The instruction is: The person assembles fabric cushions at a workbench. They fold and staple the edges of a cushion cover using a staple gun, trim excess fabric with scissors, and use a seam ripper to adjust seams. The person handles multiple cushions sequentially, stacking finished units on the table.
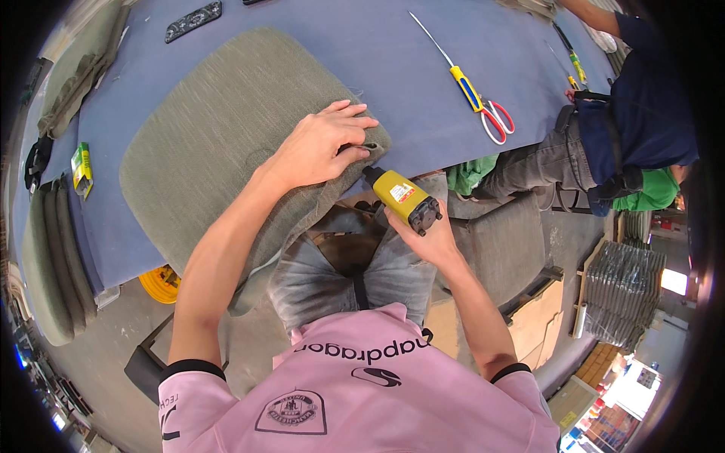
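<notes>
A large cushion panel (226,128) in grey-green fabric lies on the blue-topped table, with one corner toward me. My left hand (321,143) rests on that corner, its fingers over the fabric and its thumb tucked at a fold along the edge, pinching the cloth. Loose fabric drapes off the table edge below my left forearm. My right hand (427,234) is wrapped around a yellow and black staple gun (402,198). The tool's dark nose points at the folded corner, close to my left thumb; whether it touches the cloth, I cannot tell.
Scissors with red and white handles (496,123) lie beside a yellow-and-blue-handled screwdriver (464,84) on the table (400,53). A dark phone (193,21) is at the far edge. Several stacked panels (53,257) stand at left. Another person (634,113) works at the right.
</notes>
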Demonstrator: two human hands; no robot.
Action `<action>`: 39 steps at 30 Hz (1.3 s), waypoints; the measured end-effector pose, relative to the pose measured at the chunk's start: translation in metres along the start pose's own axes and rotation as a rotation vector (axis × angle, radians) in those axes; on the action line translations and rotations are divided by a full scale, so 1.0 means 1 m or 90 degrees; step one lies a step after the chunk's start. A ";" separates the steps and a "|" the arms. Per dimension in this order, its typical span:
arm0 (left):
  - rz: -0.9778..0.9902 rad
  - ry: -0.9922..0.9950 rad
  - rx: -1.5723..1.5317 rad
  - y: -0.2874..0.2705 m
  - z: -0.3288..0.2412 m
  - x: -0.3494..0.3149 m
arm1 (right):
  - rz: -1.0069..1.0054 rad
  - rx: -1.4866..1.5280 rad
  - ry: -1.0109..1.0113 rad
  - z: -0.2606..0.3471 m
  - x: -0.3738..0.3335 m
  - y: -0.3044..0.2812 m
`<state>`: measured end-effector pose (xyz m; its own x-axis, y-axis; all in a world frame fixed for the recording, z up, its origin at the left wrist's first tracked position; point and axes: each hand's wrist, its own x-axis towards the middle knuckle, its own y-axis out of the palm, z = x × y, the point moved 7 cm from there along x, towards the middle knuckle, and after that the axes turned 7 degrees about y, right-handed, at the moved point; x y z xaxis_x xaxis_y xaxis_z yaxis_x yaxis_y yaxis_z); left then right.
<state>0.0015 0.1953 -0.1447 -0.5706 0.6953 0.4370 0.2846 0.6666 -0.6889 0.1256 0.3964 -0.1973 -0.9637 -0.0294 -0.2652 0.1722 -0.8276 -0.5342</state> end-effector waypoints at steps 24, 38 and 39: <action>0.050 0.015 0.004 -0.007 -0.013 -0.009 | 0.004 -0.017 0.027 -0.001 -0.015 0.011; 0.031 -0.021 0.035 0.003 -0.012 -0.007 | 0.095 -0.036 0.063 0.015 0.000 0.016; 0.033 -0.020 0.024 0.005 -0.013 -0.011 | 0.109 -0.031 0.086 0.011 -0.005 0.021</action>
<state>0.0196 0.1941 -0.1455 -0.5800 0.7196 0.3819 0.2858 0.6187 -0.7318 0.1321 0.3732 -0.1983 -0.8843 -0.0889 -0.4584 0.3432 -0.7893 -0.5092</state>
